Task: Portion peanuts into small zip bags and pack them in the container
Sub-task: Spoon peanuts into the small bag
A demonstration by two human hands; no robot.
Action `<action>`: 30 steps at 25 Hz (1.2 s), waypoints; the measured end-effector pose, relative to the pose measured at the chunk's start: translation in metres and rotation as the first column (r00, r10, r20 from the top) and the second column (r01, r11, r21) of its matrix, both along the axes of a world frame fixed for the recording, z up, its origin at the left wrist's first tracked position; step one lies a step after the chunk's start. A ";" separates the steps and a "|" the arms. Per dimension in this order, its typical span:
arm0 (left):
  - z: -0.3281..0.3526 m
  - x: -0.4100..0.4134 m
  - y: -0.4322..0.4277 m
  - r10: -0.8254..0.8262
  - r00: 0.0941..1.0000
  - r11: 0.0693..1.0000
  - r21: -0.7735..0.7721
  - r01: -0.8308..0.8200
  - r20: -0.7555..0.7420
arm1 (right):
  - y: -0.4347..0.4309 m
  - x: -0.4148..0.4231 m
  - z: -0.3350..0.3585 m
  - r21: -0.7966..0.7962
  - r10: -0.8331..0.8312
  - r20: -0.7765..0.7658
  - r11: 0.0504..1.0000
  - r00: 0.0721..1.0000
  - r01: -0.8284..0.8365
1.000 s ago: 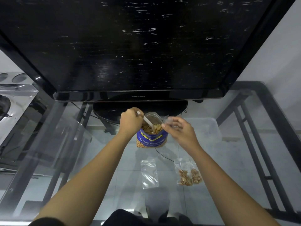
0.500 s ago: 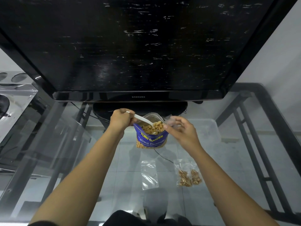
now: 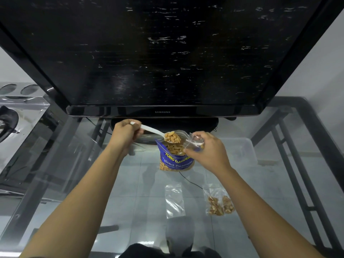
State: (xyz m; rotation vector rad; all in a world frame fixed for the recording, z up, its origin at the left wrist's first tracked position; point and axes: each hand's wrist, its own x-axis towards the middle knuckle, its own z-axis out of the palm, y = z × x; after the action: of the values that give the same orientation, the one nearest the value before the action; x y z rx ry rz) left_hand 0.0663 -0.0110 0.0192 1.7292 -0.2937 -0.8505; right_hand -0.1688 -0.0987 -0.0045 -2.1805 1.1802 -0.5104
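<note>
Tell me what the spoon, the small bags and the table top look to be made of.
Spoon: probably plastic, white, thin and matte. Small bags: clear, glossy plastic film; peanuts show through one. Table top: likely glass, since the tiled floor and dark frame show through it.

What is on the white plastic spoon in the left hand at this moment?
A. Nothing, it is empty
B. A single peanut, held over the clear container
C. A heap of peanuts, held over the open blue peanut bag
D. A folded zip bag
C: the white plastic spoon in the left hand carries a heap of peanuts above the open blue peanut bag, next to the small zip bag pinched in the right hand.
</note>
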 end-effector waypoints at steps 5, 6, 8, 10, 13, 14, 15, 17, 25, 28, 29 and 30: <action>0.024 -0.005 -0.008 -0.050 0.998 0.998 -0.023 0.051 0.050 | 0.008 0.013 0.001 0.017 0.023 0.012 1.000 1.000 -0.023; 0.028 -0.007 -0.010 -0.072 0.994 0.997 -0.015 0.074 0.082 | 0.010 0.016 0.001 0.043 0.013 0.042 0.999 0.999 -0.015; 0.038 -0.011 -0.014 -0.126 0.975 0.992 -0.001 0.128 0.182 | 0.014 0.021 0.001 0.092 -0.021 0.099 0.996 0.995 0.012; 0.051 -0.017 -0.016 -0.190 0.931 0.980 0.007 0.198 0.311 | 0.016 0.025 0.000 0.108 -0.059 0.147 0.993 0.987 0.044; 0.075 -0.033 -0.017 -0.280 0.792 0.950 0.038 0.310 0.542 | 0.020 0.028 0.001 0.128 -0.120 0.243 0.988 0.963 0.090; 0.082 -0.040 -0.018 -0.305 0.731 0.938 0.058 0.343 0.610 | 0.022 0.030 0.002 0.137 -0.144 0.280 0.985 0.949 0.109; 0.088 -0.045 -0.018 -0.334 0.670 0.923 0.085 0.376 0.663 | 0.024 0.032 0.003 0.141 -0.164 0.317 0.982 0.934 0.125; 0.096 -0.053 -0.018 -0.386 0.568 0.893 0.138 0.429 0.727 | 0.026 0.035 0.006 0.136 -0.178 0.379 0.981 0.908 0.135; 0.118 -0.035 -0.004 -0.213 0.592 0.929 -0.026 0.368 0.778 | 0.024 0.031 0.007 0.252 -0.217 0.397 0.960 0.892 0.121; 0.091 -0.019 -0.003 -0.060 0.802 0.966 -0.169 0.197 0.594 | 0.018 0.021 0.005 0.320 -0.282 0.418 0.935 0.864 0.151; 0.075 -0.021 -0.002 -0.096 0.834 0.974 -0.121 0.191 0.543 | 0.017 0.017 0.005 0.326 -0.294 0.428 0.932 0.855 0.157; 0.056 -0.027 -0.002 -0.167 0.853 0.975 -0.048 0.218 0.495 | 0.016 0.013 0.004 0.326 -0.298 0.434 0.932 0.850 0.161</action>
State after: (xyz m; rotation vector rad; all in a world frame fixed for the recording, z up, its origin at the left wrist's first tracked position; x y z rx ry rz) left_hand 0.0390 -0.0128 0.0753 1.8192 -0.8507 -0.5102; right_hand -0.1555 -0.0828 0.0000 -1.5539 1.1563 -0.8728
